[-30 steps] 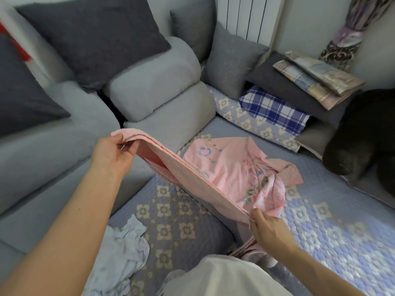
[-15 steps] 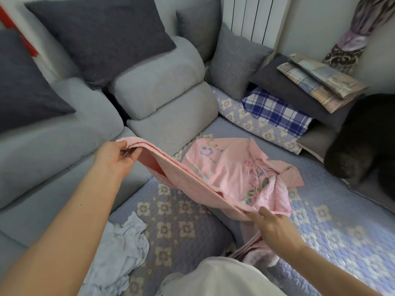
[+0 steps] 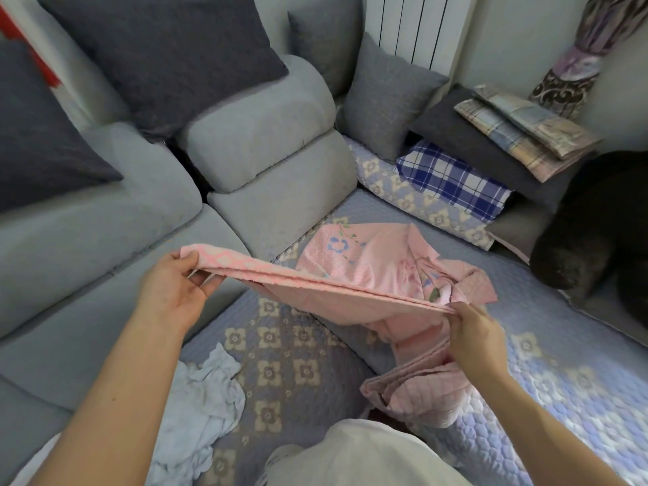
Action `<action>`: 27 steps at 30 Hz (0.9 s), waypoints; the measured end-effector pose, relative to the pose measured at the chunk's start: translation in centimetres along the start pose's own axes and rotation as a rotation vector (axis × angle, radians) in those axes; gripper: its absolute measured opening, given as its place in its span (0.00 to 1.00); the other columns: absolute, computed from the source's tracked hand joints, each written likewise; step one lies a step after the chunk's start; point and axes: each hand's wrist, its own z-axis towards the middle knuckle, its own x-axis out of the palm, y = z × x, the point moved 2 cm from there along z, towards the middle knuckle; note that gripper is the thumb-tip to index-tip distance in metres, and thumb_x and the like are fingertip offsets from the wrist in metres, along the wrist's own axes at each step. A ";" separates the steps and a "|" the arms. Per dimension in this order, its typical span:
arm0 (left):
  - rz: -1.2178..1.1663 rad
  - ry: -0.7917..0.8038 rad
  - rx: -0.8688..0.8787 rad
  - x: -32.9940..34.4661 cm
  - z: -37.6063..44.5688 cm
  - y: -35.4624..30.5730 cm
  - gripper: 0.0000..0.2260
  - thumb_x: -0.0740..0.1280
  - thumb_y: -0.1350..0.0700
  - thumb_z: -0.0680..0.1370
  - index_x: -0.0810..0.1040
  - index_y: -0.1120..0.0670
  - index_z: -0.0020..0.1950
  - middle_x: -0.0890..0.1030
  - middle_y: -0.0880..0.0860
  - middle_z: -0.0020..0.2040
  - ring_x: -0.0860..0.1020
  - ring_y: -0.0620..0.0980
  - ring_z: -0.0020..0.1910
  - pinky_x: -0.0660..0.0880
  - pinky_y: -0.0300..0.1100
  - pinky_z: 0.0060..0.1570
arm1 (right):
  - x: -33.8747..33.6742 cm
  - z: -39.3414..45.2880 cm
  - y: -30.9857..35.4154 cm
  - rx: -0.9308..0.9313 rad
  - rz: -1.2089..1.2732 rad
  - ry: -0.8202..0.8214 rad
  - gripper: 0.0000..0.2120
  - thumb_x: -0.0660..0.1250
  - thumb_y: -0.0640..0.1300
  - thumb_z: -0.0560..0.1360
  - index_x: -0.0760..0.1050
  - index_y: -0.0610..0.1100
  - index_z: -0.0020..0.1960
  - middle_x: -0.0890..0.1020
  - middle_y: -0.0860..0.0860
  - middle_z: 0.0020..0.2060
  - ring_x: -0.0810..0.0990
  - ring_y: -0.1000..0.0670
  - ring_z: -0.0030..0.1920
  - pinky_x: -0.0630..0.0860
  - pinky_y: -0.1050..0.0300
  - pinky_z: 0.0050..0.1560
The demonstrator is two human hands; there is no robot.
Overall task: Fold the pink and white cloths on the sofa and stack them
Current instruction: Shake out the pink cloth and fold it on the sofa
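Pink cloth [image 3: 350, 296] underside hidden between hands

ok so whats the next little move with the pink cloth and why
Probably lower the taut doubled edge flat onto the sofa cover. The left hand and right hand both pinch the pink cloth, but its far part is bunched.

A blue plaid pillow [image 3: 452, 179] lies just right of the grey cushion [image 3: 387, 100]; folded checked cloths [image 3: 526, 131] rest beyond it, upon a dark slab.
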 end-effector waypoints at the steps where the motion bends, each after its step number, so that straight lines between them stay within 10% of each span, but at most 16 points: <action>1: 0.000 0.002 0.011 -0.5 -0.1 0.4 0.09 0.57 0.66 0.84 0.73 0.55 0.48 0.82 0.54 0.47 0.82 0.51 0.47 0.79 0.50 0.49 | -0.4 0.3 0.4 0.053 0.050 -0.034 0.07 0.62 0.37 0.79 0.79 0.41 0.48 0.79 0.46 0.40 0.74 0.43 0.40 0.65 0.53 0.38; 6: 0.038 -0.051 -0.002 -4.8 0.2 4.3 0.11 0.53 0.63 0.85 0.74 0.57 0.50 0.85 0.55 0.44 0.86 0.49 0.41 0.84 0.47 0.42 | -1.1 0.0 2.0 0.196 0.257 -0.079 0.07 0.57 0.40 0.81 0.69 0.43 0.45 0.75 0.47 0.38 0.71 0.46 0.38 0.64 0.52 0.34; 10: -0.244 -0.214 -0.107 -9.1 2.3 6.6 0.13 0.51 0.63 0.86 0.74 0.57 0.53 0.81 0.56 0.52 0.83 0.49 0.45 0.75 0.51 0.63 | 1.2 -2.9 0.4 -0.166 -0.205 0.497 0.05 0.58 0.45 0.82 0.67 0.46 0.47 0.76 0.51 0.35 0.76 0.47 0.37 0.71 0.53 0.36; 16: -0.088 -0.268 -0.052 -9.0 3.3 8.4 0.14 0.51 0.68 0.84 0.70 0.54 0.61 0.78 0.58 0.53 0.82 0.50 0.43 0.79 0.54 0.53 | 1.7 -3.8 -0.8 -0.422 -0.394 0.449 0.18 0.77 0.35 0.64 0.67 0.48 0.39 0.65 0.57 0.27 0.67 0.46 0.22 0.56 0.59 0.24; 19: 0.211 -0.231 0.062 -8.2 2.5 8.3 0.23 0.54 0.72 0.81 0.70 0.49 0.69 0.78 0.58 0.54 0.81 0.55 0.46 0.79 0.51 0.50 | 2.1 -3.7 -1.9 -0.297 -0.479 0.386 0.21 0.73 0.32 0.63 0.64 0.46 0.45 0.67 0.55 0.28 0.64 0.44 0.22 0.55 0.59 0.24; 23: 0.497 -0.032 0.408 -6.9 -1.2 8.6 0.20 0.58 0.69 0.82 0.84 0.48 0.49 0.83 0.52 0.49 0.80 0.50 0.50 0.80 0.36 0.49 | 1.5 -4.2 -2.8 -0.061 -0.491 0.253 0.19 0.65 0.34 0.72 0.69 0.43 0.62 0.82 0.46 0.37 0.79 0.40 0.31 0.64 0.54 0.30; 27: 0.991 0.164 0.722 -8.0 -4.3 11.2 0.18 0.58 0.71 0.76 0.84 0.57 0.54 0.84 0.51 0.53 0.79 0.43 0.51 0.71 0.27 0.56 | 2.3 -3.6 -3.7 0.347 -0.228 0.178 0.06 0.56 0.36 0.78 0.70 0.41 0.51 0.81 0.38 0.42 0.69 0.42 0.36 0.66 0.50 0.37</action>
